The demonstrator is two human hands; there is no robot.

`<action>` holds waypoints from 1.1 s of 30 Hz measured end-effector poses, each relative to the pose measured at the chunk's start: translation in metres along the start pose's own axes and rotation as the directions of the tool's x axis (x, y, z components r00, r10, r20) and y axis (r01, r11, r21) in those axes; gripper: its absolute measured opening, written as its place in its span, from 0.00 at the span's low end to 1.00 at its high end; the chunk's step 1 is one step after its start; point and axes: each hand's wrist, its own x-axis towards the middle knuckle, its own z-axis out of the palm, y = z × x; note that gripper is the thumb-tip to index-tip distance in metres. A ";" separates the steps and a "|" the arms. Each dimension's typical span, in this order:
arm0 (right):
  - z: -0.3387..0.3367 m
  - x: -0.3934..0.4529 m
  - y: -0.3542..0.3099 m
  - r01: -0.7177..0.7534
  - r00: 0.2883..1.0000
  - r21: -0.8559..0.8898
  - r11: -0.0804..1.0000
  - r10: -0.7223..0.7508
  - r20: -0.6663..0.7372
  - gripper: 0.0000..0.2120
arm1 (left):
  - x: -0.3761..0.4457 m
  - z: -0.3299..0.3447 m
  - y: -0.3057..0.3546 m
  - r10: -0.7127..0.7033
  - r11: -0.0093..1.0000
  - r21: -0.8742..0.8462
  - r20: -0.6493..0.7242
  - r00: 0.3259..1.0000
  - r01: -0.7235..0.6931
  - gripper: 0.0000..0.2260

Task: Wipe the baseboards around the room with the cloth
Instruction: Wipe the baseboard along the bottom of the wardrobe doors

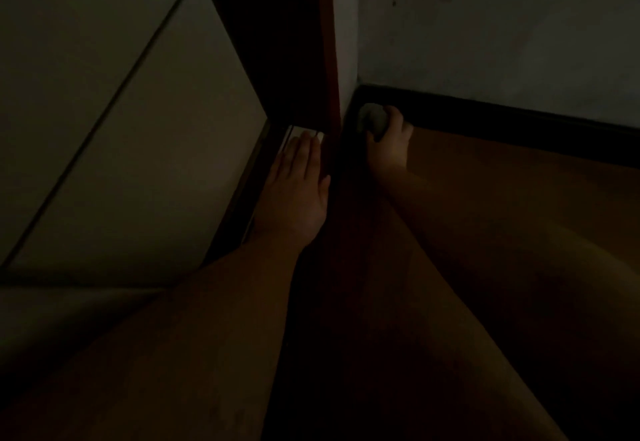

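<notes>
The scene is very dark. A dark baseboard [502, 122] runs along the foot of the pale wall from the corner toward the right. My right hand [389, 143] grips a small bunched grey cloth [372, 119] and holds it against the baseboard right at the corner. My left hand [298, 184] lies flat with straight fingers on the floor strip beside the reddish door frame [329, 60]. Both forearms reach in from the bottom of the view.
A brown wooden floor [519, 205] spreads to the right below the baseboard. Pale floor tiles [121, 146] with dark joints lie to the left, past a dark threshold strip. The door frame post separates the two hands.
</notes>
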 end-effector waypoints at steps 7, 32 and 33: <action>0.005 0.019 0.001 0.034 0.996 -0.036 0.999 -0.031 0.083 0.29 | 0.000 0.000 0.000 0.006 1.000 -0.008 0.016 1.000 -0.006 0.28; -0.039 -0.087 0.054 0.083 0.992 0.180 0.980 -0.098 0.080 0.28 | 0.002 -0.004 0.000 -0.006 1.000 -0.017 0.030 1.000 0.006 0.27; -0.040 -0.070 0.044 0.082 0.994 0.170 0.982 -0.094 0.064 0.28 | 0.002 -0.003 0.001 -0.004 1.000 -0.019 0.034 0.999 0.005 0.27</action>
